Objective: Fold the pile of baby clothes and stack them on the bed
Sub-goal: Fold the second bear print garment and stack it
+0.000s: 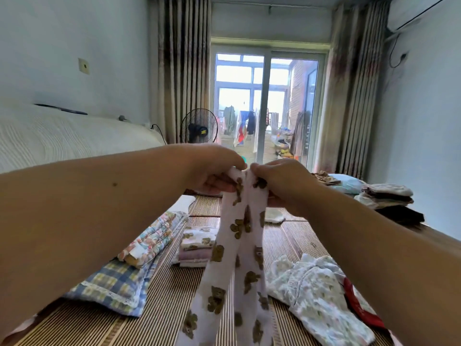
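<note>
Head view: the left hand [214, 168] and right hand [282, 182] pinch the top of bear-print baby pants [239, 245], which hang between them over the striped bed mat [159, 295]. A folded stack [197, 248] lies below the left hand; unfolded floral clothes [314, 290] lie below the right.

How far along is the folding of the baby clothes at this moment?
Partly done. A small folded stack, bear-print piece on top, already sits on the bed mat. In hand: the left hand and right hand pinch the top of bear-print baby pants, held up and hanging unfolded. Left: the loose floral garments on the right, not yet folded.
</note>
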Available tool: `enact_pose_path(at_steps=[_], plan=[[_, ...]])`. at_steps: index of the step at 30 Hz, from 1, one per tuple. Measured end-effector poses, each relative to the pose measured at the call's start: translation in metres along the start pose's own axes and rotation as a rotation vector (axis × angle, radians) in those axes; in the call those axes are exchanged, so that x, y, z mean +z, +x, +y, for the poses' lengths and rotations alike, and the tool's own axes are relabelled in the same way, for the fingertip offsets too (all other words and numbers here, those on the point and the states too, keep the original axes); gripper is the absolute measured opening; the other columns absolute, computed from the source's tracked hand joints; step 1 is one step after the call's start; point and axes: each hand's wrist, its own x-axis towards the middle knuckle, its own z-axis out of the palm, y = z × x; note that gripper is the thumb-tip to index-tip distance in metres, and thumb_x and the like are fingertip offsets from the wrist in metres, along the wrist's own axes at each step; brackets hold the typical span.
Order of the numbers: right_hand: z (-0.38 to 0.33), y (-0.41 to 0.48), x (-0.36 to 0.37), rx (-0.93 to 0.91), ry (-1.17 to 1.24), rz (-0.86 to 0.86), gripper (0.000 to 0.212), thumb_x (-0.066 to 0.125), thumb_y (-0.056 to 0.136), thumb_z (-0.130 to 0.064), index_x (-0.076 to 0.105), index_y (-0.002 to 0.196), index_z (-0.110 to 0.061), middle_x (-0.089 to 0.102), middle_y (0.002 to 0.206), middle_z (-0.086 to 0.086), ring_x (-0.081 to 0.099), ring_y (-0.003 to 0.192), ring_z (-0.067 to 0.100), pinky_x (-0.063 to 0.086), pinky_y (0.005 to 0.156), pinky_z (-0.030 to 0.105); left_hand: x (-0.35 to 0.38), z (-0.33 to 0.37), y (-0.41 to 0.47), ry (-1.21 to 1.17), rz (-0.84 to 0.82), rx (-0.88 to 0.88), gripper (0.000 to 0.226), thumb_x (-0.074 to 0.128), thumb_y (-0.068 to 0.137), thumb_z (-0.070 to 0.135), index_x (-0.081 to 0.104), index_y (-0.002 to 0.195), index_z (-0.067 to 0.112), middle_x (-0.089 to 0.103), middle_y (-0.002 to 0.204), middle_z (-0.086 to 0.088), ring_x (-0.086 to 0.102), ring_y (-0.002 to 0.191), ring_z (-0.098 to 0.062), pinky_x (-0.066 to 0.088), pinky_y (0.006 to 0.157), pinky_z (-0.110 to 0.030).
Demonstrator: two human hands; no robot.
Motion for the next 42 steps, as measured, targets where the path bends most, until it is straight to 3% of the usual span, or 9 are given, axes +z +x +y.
enact_pose_path(at_steps=[8, 13, 16, 20, 25, 28, 33, 38, 42], plan=[[0.006, 0.003, 0.005, -0.138, -0.147, -0.129, 0.045, 0.082, 0.071, -0.028, 0.064, 0.088, 0.009, 0.063, 0.077, 0.015, 0.059, 0.069, 0.025, 0.048, 0.068, 0.04, 0.001, 0.003, -0.007, 0.056, -0.106, 0.099, 0.057, 0.042, 0.093, 0.06, 0.067, 0.094, 0.008, 0.073, 0.083, -0.006, 0.069, 0.073, -0.017, 0.047, 0.073, -0.028], [0.001, 0.007, -0.005, -0.169, -0.23, -0.131, 0.028, 0.067, 0.085, -0.02, 0.067, 0.098, 0.005, 0.072, 0.092, 0.02, 0.071, 0.085, 0.035, 0.058, 0.081, 0.05, -0.009, -0.018, 0.004, 0.246, 0.248, 0.475, 0.045, 0.066, 0.081, 0.051, 0.065, 0.101, 0.012, 0.066, 0.094, -0.004, 0.061, 0.086, -0.016, 0.046, 0.065, -0.023], [-0.004, 0.012, -0.019, -0.173, -0.256, -0.236, 0.024, 0.061, 0.091, -0.022, 0.066, 0.107, -0.005, 0.073, 0.096, 0.013, 0.072, 0.088, 0.028, 0.058, 0.083, 0.046, -0.013, -0.034, 0.01, 0.116, -0.108, 0.372, 0.056, 0.07, 0.079, 0.04, 0.051, 0.128, 0.02, 0.059, 0.122, -0.005, 0.058, 0.11, -0.022, 0.048, 0.095, -0.038], [-0.003, 0.022, -0.033, -0.161, -0.305, -0.26, 0.02, 0.058, 0.093, -0.022, 0.066, 0.107, -0.008, 0.071, 0.094, 0.005, 0.064, 0.084, 0.018, 0.051, 0.074, 0.033, -0.02, -0.045, 0.031, -0.014, -0.226, 0.317, 0.043, 0.079, 0.068, 0.034, 0.063, 0.101, 0.013, 0.068, 0.107, -0.014, 0.061, 0.101, -0.029, 0.043, 0.103, -0.048], [0.013, 0.054, -0.031, -0.049, -0.51, -0.149, 0.015, 0.062, 0.091, -0.025, 0.067, 0.098, -0.012, 0.056, 0.078, 0.002, 0.041, 0.064, 0.013, 0.034, 0.054, 0.024, -0.013, -0.036, 0.06, 0.226, -0.012, 0.231, 0.012, 0.08, 0.073, 0.029, 0.069, 0.075, 0.023, 0.061, 0.08, -0.005, 0.042, 0.062, -0.013, 0.031, 0.053, -0.025], [0.029, 0.076, -0.02, 0.007, -0.356, -0.046, 0.01, 0.06, 0.093, -0.017, 0.062, 0.103, -0.016, 0.061, 0.084, 0.005, 0.055, 0.061, 0.012, 0.05, 0.043, 0.021, -0.007, -0.031, 0.092, 0.262, 0.096, 0.205, 0.018, 0.079, 0.075, 0.026, 0.071, 0.085, 0.013, 0.064, 0.078, -0.004, 0.051, 0.057, -0.011, 0.041, 0.048, -0.022], [0.064, 0.11, -0.011, -0.087, -0.219, 0.042, 0.015, 0.062, 0.091, -0.016, 0.059, 0.079, -0.024, 0.067, 0.105, 0.014, 0.066, 0.1, 0.031, 0.056, 0.087, 0.044, 0.0, -0.039, 0.137, 0.212, 0.197, 0.277, 0.021, 0.076, 0.079, 0.019, 0.071, 0.094, 0.005, 0.073, 0.094, -0.014, 0.073, 0.086, -0.023, 0.059, 0.08, -0.038], [0.071, 0.129, -0.011, -0.225, -0.292, 0.1, 0.015, 0.06, 0.09, -0.019, 0.067, 0.102, -0.015, 0.068, 0.106, 0.012, 0.064, 0.101, 0.028, 0.053, 0.091, 0.046, 0.002, -0.044, 0.152, 0.326, 0.378, 0.502, 0.022, 0.066, 0.088, 0.018, 0.064, 0.067, 0.023, 0.061, 0.07, 0.004, 0.054, 0.063, -0.007, 0.041, 0.05, -0.004], [0.076, 0.12, -0.013, -0.23, -0.357, 0.026, 0.016, 0.061, 0.09, -0.021, 0.066, 0.105, -0.018, 0.067, 0.106, 0.01, 0.065, 0.099, 0.028, 0.054, 0.089, 0.047, 0.01, -0.056, 0.145, 0.349, 0.369, 0.545, 0.027, 0.066, 0.088, 0.017, 0.058, 0.064, 0.027, 0.057, 0.068, 0.007, 0.05, 0.062, -0.006, 0.04, 0.054, -0.013]])
